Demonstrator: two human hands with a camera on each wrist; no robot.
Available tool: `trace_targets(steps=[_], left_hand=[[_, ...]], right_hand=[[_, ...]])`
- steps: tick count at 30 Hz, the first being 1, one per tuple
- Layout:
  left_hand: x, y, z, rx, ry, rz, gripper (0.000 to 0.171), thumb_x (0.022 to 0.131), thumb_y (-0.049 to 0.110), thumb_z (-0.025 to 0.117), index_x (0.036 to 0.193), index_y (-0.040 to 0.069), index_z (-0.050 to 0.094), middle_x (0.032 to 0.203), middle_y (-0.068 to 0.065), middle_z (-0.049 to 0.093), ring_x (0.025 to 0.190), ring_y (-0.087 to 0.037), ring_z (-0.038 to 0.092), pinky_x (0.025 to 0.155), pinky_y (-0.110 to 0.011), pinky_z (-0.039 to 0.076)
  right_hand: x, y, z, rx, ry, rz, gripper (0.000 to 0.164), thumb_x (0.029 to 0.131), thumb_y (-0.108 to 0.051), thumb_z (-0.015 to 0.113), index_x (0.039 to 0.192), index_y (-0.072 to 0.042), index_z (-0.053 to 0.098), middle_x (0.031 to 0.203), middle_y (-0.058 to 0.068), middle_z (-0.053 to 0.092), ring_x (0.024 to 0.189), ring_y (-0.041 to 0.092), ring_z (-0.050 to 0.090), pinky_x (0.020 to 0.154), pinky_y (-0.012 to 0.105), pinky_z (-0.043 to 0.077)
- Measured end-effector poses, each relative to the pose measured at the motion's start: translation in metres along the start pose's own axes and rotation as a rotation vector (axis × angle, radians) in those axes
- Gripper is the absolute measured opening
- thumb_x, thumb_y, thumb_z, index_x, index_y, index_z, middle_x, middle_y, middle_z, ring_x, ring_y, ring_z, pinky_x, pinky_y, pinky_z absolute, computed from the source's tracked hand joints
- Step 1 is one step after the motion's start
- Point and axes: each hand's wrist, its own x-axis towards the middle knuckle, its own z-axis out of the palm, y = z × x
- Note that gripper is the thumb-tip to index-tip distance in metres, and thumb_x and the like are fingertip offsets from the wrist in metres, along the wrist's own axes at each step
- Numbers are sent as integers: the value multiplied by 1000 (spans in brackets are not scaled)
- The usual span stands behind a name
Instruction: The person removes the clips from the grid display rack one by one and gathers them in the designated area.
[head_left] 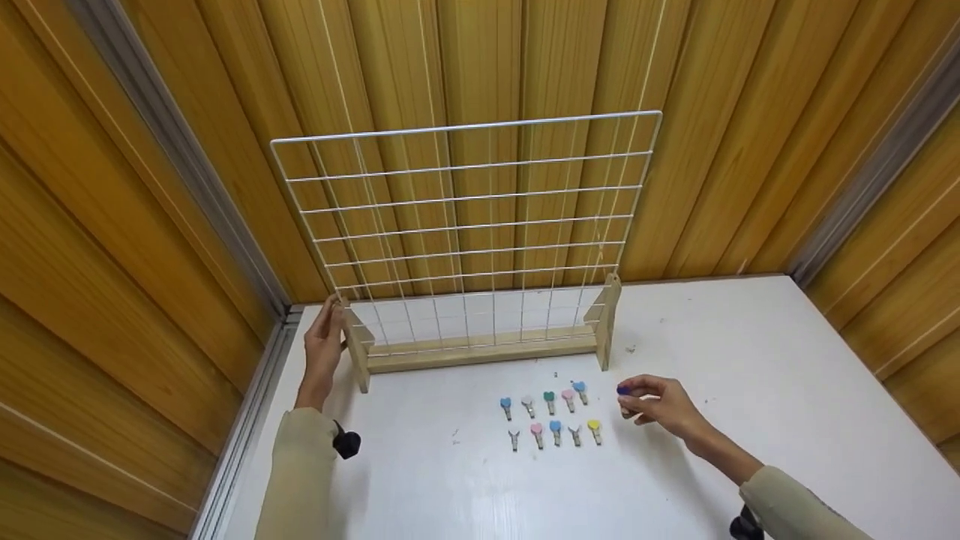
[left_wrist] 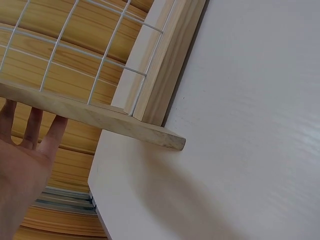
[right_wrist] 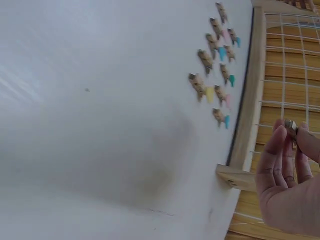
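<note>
A wire grid rack (head_left: 465, 225) stands upright in a wooden base (head_left: 480, 355) at the back of the white table. At the rack's left end is my left hand (head_left: 324, 345), fingertips against the wooden side piece (left_wrist: 95, 116); several fingers extend fairly straight to its outer side in the left wrist view. Right of the base, my right hand (head_left: 664, 405) pinches a small wooden clothespin (right_wrist: 291, 126) between thumb and fingers, raised above the table. Its dark blue top (head_left: 623, 391) shows in the head view. Two rows of small clothespins, many heart-topped, including a yellow one (head_left: 594, 426), lie before the rack.
Wood-patterned walls (head_left: 480, 67) enclose the white table (head_left: 750, 360) at the back and sides. A metal strip (head_left: 247, 405) runs along the table's left edge. Tiny bits of debris (head_left: 631, 349) lie near the base's right end.
</note>
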Motion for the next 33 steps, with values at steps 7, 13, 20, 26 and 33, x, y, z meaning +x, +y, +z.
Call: trace_targets(steps=[7,13,20,26,33], left_hand=[[-5,5,-10,15,26,-11,59,109,42,43,164,26,26,173,-2,18,159,-30,18,124,-58,30],[-13,6,-15,19,20,-7,60,110,41,43,164,25,25,173,-2,17,158,-30,21,124,-58,32],[-16,5,-14,10,27,-27,58,110,38,42,164,27,24,172,0,18,158,-27,20,125,-56,32],[-21,-2,-9,65,50,8,58,110,40,41,164,25,25,171,-3,22,157,-29,25,123,-54,35],[-34,-16,-5,179,126,50,56,111,43,40,163,27,28,169,-1,29,153,-28,31,126,-51,30]], right_hand=[[3,24,13,-96,22,34,31,94,-7,73,117,11,65,97,13,73,78,16,72,63,25,60],[-4,43,23,-119,36,87,28,93,-5,73,114,10,67,92,12,73,75,17,71,58,24,58],[-11,55,30,-131,48,42,26,90,-1,74,111,12,67,88,14,73,73,15,71,57,23,61],[-16,57,32,-188,86,77,26,87,1,76,110,9,68,84,10,69,70,17,71,54,25,61],[-24,68,38,-260,67,50,22,86,-3,78,105,6,70,78,6,68,64,15,66,47,23,55]])
